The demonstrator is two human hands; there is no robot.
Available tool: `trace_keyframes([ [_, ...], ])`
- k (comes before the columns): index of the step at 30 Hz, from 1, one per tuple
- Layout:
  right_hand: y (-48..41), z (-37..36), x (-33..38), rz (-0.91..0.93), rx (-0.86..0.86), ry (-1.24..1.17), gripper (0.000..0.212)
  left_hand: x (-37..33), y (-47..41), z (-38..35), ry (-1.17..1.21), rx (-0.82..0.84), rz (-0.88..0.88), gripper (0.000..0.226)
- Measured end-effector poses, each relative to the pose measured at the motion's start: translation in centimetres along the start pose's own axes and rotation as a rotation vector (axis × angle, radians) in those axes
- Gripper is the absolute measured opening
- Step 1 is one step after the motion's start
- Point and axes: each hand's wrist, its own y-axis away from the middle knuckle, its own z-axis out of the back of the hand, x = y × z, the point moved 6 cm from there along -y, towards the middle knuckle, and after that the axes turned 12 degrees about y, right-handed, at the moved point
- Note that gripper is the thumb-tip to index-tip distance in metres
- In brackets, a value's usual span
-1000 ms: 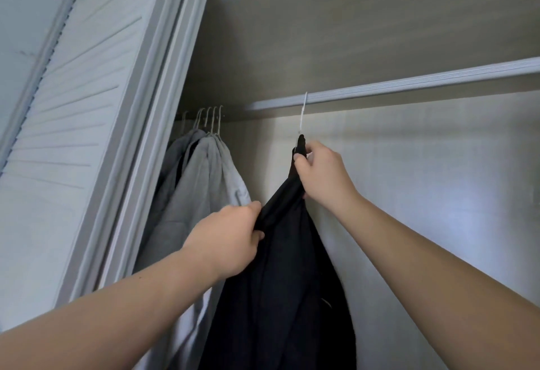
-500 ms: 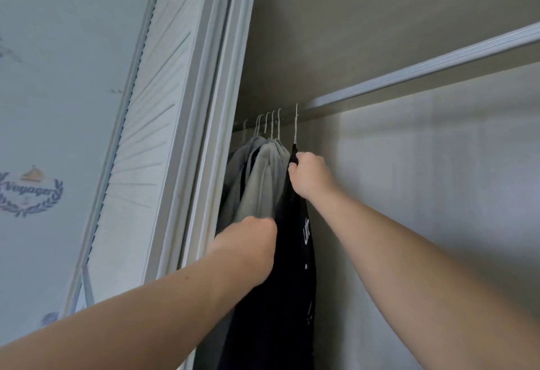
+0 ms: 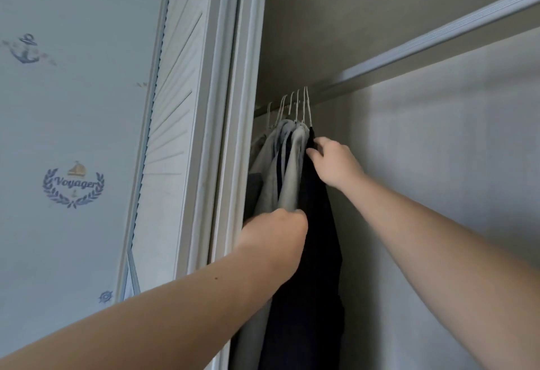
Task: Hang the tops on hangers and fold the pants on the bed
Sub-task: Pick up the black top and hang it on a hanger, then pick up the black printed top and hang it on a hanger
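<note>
black top (image 3: 315, 238) | hung on white hanger (image 3: 307, 106) | rightmost, against grey tops (image 3: 293, 171)

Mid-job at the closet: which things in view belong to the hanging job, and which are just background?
In the job:
- black top, on its white hanger at the rail
- right hand, pinching the top's neck
- left hand, lower down at its edge, fingers hidden
- grey tops, hung beside it

Just there:
- louvred door
- nautical wallpaper
</note>
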Motion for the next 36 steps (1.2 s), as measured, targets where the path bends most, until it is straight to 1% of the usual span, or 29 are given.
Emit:
trace_keyframes([
  [2, 1.8, 1.3, 0.3, 0.037, -0.037, -0.061, 0.049, -0.7, 1.1, 0.6, -0.033, -0.081, -0.119, 0.014],
  [4, 4.1, 2.7, 1.3, 0.099, -0.076, -0.094, 0.052, -1.0, 3.0, 1.6, -0.044, -0.15, -0.241, 0.008],
  [7, 7.8, 4.6, 3.6, 0.193, -0.129, -0.019, 0.062, 0.0, 6.9, 3.8, -0.096, -0.236, -0.37, 0.023],
  [8, 9.2, 5.4, 4.5, 0.219, -0.158, 0.01, 0.066, 0.7, 8.4, 4.7, -0.118, -0.26, -0.387, 0.027],
  [10, 11.8, 6.5, 7.0, 0.257, -0.206, 0.046, 0.071, 2.8, 11.6, 6.5, -0.18, -0.281, -0.367, 0.031],
  [12, 14.7, 7.1, 9.9, 0.277, -0.22, 0.08, 0.07, 5.5, 15.1, 8.4, -0.228, -0.271, -0.321, 0.037],
  [15, 19.1, 7.6, 16.1, 0.329, -0.198, 0.091, 0.068, 10.1, 21.4, 12.0, -0.265, -0.247, -0.22, 0.042],
  [17, 21.5, 7.7, 20.0, 0.374, -0.17, 0.096, 0.069, 12.6, 24.8, 13.9, -0.276, -0.215, -0.129, 0.051],
  [19, 24.9, 8.0, 25.6, 0.44, -0.13, 0.062, 0.07, 15.7, 29.8, 16.5, -0.3, -0.175, -0.027, 0.064],
  [21, 28.5, 8.5, 31.5, 0.499, -0.086, -0.012, 0.072, 18.6, 35.2, 19.3, -0.32, -0.165, 0.065, 0.071],
  [25, 36.5, 9.5, 43.6, 0.633, -0.023, -0.197, 0.07, 23.7, 47.2, 24.9, -0.388, -0.17, 0.238, 0.074],
  [29, 45.3, 9.8, 55.0, 0.771, 0.06, -0.371, 0.069, 27.7, 60.6, 29.6, -0.43, -0.133, 0.46, 0.076],
  [33, 54.8, 9.9, 65.5, 0.936, 0.183, -0.535, 0.07, 29.8, 74.9, 33.1, -0.479, -0.125, 0.716, 0.077],
  [36, 62.8, 10.7, 72.3, 1.096, 0.228, -0.61, 0.072, 29.9, 85.5, 34.6, -0.51, -0.116, 0.925, 0.078],
])
